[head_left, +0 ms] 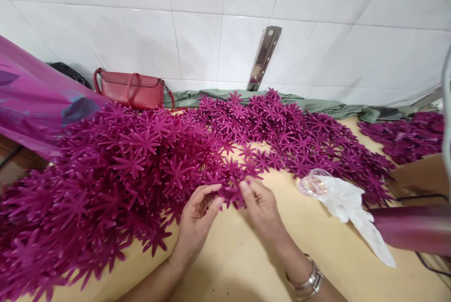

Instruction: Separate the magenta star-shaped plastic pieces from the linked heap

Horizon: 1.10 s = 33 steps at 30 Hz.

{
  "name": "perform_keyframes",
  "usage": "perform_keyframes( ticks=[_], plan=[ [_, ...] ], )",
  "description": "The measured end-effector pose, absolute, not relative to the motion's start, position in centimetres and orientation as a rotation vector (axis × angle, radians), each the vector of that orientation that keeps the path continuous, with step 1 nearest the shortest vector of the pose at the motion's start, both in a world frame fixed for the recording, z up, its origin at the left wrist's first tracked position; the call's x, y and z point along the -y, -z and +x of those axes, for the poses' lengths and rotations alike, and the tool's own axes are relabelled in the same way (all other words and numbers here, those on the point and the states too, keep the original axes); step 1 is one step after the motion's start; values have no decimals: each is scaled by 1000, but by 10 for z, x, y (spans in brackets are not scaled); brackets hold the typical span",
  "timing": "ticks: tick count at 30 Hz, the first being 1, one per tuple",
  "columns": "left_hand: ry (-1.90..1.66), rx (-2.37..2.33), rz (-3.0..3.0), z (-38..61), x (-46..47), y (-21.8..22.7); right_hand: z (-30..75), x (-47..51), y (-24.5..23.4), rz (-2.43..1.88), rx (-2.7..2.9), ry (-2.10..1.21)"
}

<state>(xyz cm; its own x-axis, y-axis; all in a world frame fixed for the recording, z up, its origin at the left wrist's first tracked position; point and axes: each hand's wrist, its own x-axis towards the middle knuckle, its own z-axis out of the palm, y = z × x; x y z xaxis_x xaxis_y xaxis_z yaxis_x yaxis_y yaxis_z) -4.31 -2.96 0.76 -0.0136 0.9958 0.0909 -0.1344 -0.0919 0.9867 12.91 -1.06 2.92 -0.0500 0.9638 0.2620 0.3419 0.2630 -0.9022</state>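
Observation:
Close together over the near edge of the pile, my two hands meet at a magenta star-shaped flower piece (232,192) with narrow petals. My right hand (263,205) pinches its right side between thumb and fingers. On the other side, the curled thumb and index finger of my left hand (198,217) close around a petal tip. A large heap of similar flower pieces (130,163) rises left of my left hand. A lower spread of darker ones (303,140) lies behind and to the right.
A red handbag (132,89) stands by the tiled wall. White gloves (347,203) and a clear roll of tape (313,183) lie on the table (225,255) at right. Beyond them are a cardboard box (423,177) and more purple pieces (408,135). Pink sheeting (38,100) hangs at left.

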Motion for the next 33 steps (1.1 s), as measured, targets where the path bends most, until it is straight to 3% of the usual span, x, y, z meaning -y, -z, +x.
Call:
perform_keyframes(
  ticks=[6,13,19,25,33],
  plan=[
    [-1330,-1042,1303,-45,32,0,106,22,-28,-1230,2029,-513],
    [-1465,-1138,1128,-42,33,2,154,22,-54,-1430,2185,-622],
    [-1449,-1117,1237,-39,38,-1,188,-4,-50,-1574,1949,52],
    [-1394,-1149,1181,-44,44,-31,166,-17,-20,-1567,2044,-134],
    [-1449,-999,971,-22,27,-57,165,-24,-27,-1364,1562,-603]
  ],
)
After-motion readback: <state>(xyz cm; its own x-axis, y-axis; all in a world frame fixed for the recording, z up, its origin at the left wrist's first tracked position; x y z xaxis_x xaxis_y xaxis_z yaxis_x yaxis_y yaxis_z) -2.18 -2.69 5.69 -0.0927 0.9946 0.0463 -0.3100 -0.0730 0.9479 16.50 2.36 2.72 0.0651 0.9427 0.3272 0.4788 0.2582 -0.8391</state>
